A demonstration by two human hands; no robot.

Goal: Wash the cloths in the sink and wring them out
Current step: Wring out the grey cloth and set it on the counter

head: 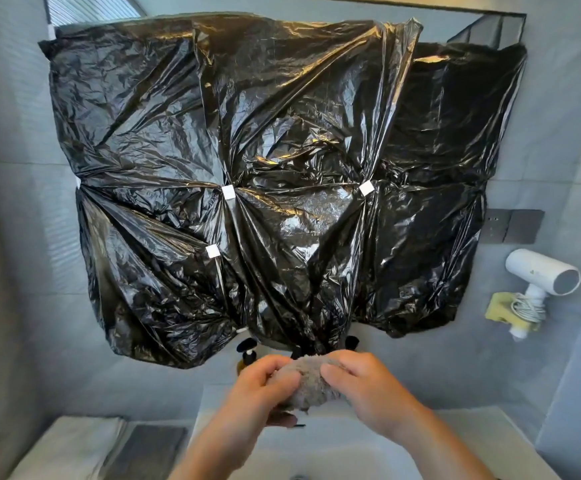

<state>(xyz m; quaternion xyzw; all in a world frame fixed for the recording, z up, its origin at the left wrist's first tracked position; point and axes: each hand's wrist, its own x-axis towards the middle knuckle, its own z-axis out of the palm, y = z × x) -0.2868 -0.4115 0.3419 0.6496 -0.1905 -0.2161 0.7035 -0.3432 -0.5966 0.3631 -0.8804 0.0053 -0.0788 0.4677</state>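
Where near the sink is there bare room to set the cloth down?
The white ledge right of the right hand, up to the grey wall, is bare; so is the basin below the cloth. Crowded: bottles behind the cloth, folded towels on the left.

Bare left hand [258,386], bare right hand [362,382], forearms [213,452] uncovered to frame's edge

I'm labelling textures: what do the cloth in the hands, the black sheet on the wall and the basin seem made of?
Grey cloth: fuzzy, matted pile, probably microfibre or terry. Black sheet: thin glossy plastic film, crinkled with sharp highlights. Basin: smooth white, likely ceramic, though unsure.
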